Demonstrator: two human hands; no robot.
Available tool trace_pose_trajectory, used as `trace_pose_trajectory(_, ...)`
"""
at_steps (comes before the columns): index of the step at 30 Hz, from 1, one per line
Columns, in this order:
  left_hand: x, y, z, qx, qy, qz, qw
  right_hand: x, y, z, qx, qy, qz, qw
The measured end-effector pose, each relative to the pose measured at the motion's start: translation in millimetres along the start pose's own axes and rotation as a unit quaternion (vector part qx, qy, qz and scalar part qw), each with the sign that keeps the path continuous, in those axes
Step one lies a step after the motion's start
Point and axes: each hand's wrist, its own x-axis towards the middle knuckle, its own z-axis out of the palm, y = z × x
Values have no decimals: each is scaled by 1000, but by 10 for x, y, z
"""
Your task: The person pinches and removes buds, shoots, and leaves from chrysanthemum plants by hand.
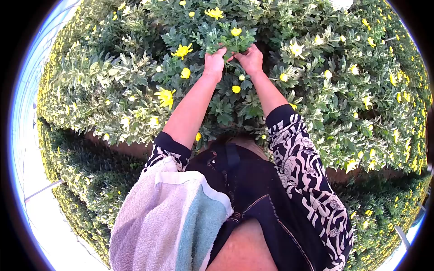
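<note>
The left hand (215, 64) and the right hand (251, 61) are in the leaves (242, 44), one at each side of a small yellow flower (236, 31) that sits just past them. Both have bent fingers, but the leaves hide some of the tips, so I cannot tell if they hold the stem or only touch the leaves. To do this well, I think I should be soft and slow: let one hand keep the stem steady down low while the other does the fine work. If I tug hard, the stem could snap.

A big yellow flower (182, 51) is near the left hand, and a pale flower (296, 49) is out past the right hand. A bud (236, 89) is between the arms (192, 110), so I should not swing them in. Plants (325, 99) crowd every side, so I think the best room is straight up. Lower down, brown soil (124, 147) shows between the plants. The towel (153, 221) hangs on the left and might brush them if I lean.
</note>
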Motion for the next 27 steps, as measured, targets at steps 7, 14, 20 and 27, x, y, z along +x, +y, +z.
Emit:
trace_pose_trajectory(7,-40,-328,-93,59,-30,110,992,-203,97,42,163,4,-10,987)
trace_pose_trajectory(14,8,-336,-85,75,55,121,988,-207,221,9,421,-77,226,875)
trace_pose_trajectory(20,-158,-383,-42,107,24,43,993,111,592,132,450,78,330,827)
trace_pose_trajectory(27,-195,-380,-26,90,17,49,995,646,1474,387,-250,-203,153,934)
